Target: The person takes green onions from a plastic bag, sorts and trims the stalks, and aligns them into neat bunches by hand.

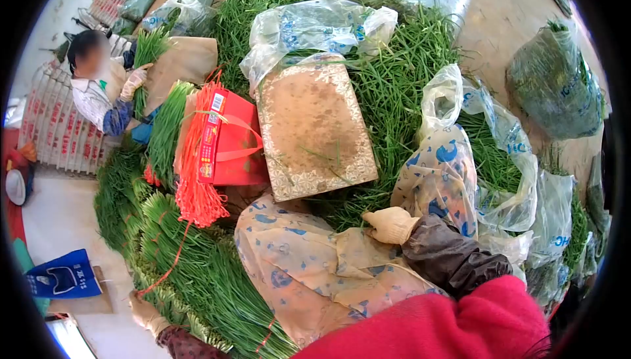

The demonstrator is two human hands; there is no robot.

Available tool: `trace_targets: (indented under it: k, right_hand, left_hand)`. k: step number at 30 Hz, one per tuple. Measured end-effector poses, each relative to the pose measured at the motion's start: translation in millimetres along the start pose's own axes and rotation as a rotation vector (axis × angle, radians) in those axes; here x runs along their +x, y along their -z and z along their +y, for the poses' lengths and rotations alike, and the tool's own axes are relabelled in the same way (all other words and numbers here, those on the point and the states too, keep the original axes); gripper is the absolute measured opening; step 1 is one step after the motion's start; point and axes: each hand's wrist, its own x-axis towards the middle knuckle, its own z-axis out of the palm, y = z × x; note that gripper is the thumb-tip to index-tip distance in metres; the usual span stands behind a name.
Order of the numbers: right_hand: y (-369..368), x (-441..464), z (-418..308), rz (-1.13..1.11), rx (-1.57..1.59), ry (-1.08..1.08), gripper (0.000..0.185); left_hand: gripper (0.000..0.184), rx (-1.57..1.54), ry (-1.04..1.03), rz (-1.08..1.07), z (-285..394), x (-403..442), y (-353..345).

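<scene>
My left hand (148,313), in a pale glove, is at the lower left beside the bundled chives (217,273). Its fingers are closed on the end of a thin red tie (172,266), which stretches up toward a hanging bunch of red ties (197,175). That bunch lies over the side of a red box (236,139). My right hand (391,225), also gloved, is closed above my covered lap, next to loose chives (342,211). Whatever its curled fingers hold, if anything, is hidden. A worn patterned board (319,129) lies just beyond my knees.
Clear plastic bags (315,27) lie on the large chive heap (407,63). Filled bags (555,83) stand at the right. Another person (98,83) holds chives at the upper left, near stacked crates (59,122). A blue bag (64,275) lies at the left.
</scene>
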Motion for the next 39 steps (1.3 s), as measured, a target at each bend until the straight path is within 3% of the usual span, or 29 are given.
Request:
trace_targets:
  k: [2, 5, 6, 8, 9, 10, 11, 14, 15, 16, 18, 21, 23, 25, 27, 28, 31, 34, 36, 37, 38, 39]
  right_hand:
    - [2, 3, -1, -0.005, -0.002, 0.006, 0.037]
    - [0, 8, 2, 0.019, -0.022, 0.071, 0.037]
    - [0, 9, 2, 0.015, -0.008, 0.083, 0.037]
    - [-2, 2, 1, 0.079, 0.037, 0.115, 0.033]
    - [2, -2, 0, 0.082, 0.083, 0.147, 0.025]
    - [1, -6, 0, 0.120, 0.144, 0.151, 0.026]
    - [-4, -3, 0, 0.095, 0.163, 0.130, 0.024]
    - [8, -5, -4, 0.315, 0.239, 0.323, 0.026]
    - [33, -20, -5, 0.243, 0.296, 0.349, 0.031]
    - [38, -31, -3, 0.337, 0.312, 0.369, 0.040]
    - [52, -64, 5, 0.610, 0.449, 0.447, 0.041]
    - [56, -105, 61, 1.060, 0.496, 0.424, 0.034]
    - [74, -144, 89, 1.118, 0.685, -0.001, 0.029]
    - [35, -126, 154, 1.387, 0.648, -0.373, 0.031]
    - [19, -125, 209, 1.242, 0.416, -0.612, 0.039]
    - [20, -115, 225, 1.241, 0.426, -0.610, 0.039]
    - [31, -74, 262, 0.979, 0.209, -0.549, 0.048]
    - [49, -20, 288, 0.732, 0.060, -0.564, 0.052]
    - [68, 11, 292, 0.511, 0.049, -0.578, 0.053]
    - [80, 22, 290, 0.392, 0.063, -0.572, 0.052]
    - [80, 37, 291, 0.385, 0.023, -0.543, 0.054]
    - [73, 52, 293, 0.377, -0.016, -0.513, 0.057]
  left_hand:
    - [0.019, -0.014, -0.204, 0.110, 19, 15, 45]
    - [0.025, -0.258, -0.462, -0.007, 97, 28, 85]
    - [0.030, -0.341, -0.591, -0.016, 149, 13, 100]
    - [0.031, -0.213, -0.781, -0.046, 251, -26, 122]
    - [0.029, -0.152, -1.153, 0.151, 270, -9, 89]
    - [0.025, -0.013, -1.284, 0.201, 312, -18, 74]
    - [0.021, -0.004, -1.378, 0.215, 347, -25, 53]
    - [0.017, -0.058, -1.562, 0.124, 460, -50, -6]
    - [0.016, 0.008, -1.541, 0.012, 492, -54, -27]
    - [0.015, 0.086, -1.508, -0.099, 517, -60, -46]
    - [0.016, 0.093, -1.381, -0.278, 559, -75, -81]
    - [0.019, 0.096, -1.314, -0.338, 596, -70, -146]
    - [0.020, 0.041, -1.297, -0.399, 607, -61, -176]
    - [0.022, -0.012, -1.266, -0.453, 617, -64, -183]
    - [0.030, -0.001, -1.140, -0.569, 623, -70, -185]
    - [0.030, 0.008, -1.140, -0.565, 626, -82, -167]
    - [0.053, -0.140, -1.277, -0.432, 648, -125, -99]
    - [0.054, -0.525, -1.717, -0.269, 671, -164, -66]
    - [0.047, -0.769, -1.982, -0.301, 686, -225, -13]
    - [0.040, -1.064, -2.064, -0.505, 691, -264, 10]
    - [0.037, -0.954, -2.250, -0.582, 697, -291, 42]
    - [0.032, -0.891, -2.278, -0.788, 701, -319, 51]
